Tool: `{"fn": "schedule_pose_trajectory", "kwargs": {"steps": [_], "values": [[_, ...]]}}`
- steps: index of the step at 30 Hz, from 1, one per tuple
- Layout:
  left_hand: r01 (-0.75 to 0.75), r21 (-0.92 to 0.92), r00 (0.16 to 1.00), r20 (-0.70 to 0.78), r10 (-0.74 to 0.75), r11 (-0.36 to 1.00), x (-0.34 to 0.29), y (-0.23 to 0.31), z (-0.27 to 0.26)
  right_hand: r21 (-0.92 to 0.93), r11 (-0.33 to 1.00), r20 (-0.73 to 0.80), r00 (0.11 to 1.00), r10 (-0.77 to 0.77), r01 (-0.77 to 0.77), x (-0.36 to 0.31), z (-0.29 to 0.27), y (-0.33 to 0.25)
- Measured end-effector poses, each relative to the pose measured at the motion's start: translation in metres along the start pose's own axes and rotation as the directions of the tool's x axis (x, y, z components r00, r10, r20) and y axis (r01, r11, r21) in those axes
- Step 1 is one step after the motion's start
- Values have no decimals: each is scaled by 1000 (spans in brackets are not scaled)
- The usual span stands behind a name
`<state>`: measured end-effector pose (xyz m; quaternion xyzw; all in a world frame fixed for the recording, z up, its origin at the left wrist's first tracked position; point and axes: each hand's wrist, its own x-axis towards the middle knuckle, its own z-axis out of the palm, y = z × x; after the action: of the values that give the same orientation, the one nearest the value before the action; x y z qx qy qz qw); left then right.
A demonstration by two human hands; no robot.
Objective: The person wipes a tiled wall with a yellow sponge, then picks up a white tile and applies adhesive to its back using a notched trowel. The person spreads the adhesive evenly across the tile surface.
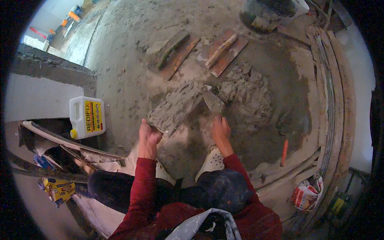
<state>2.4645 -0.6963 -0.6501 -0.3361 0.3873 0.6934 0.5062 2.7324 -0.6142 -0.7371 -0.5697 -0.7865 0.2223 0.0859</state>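
Observation:
My left hand (151,134) is closed round the near left corner of a flat, roughly rectangular piece (176,106) thickly coated in wet grey mortar. The coating hides what the piece is made of. In my right hand (221,131) is a trowel (214,103), its handle mostly covered by my fingers. The mortar-smeared blade points away and slightly left, close to the right end of the coated piece. Just right of the blade, a heap of grey mortar (250,94) lies on the floor.
Beyond the mortar lie two floats, one with a dark handle (175,51) and one with a wooden handle (221,51). A bucket (266,16) stands far right. Planks (340,80) edge the right side, near an orange-red stick (284,153). At left stands a white jug (82,112).

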Motion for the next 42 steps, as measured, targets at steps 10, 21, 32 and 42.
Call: {"fn": "schedule_pose_trajectory", "kwargs": {"steps": [10,21,32,42], "values": [[29,81,996,84,-36,996,12,5,-7,-153,985,-110,989,-94,76,-81,-66,67],[-19,199,1000,11,18,980,14,5,-11,-488,834,256,955,-146,259,36,-85,43],[-14,183,994,111,-7,983,37,18,-33,264,909,818,573,-35,-322,34,-119,96],[-52,232,993,114,26,971,9,2,-13,416,908,-112,989,97,-42,-50,-122,42]]}}
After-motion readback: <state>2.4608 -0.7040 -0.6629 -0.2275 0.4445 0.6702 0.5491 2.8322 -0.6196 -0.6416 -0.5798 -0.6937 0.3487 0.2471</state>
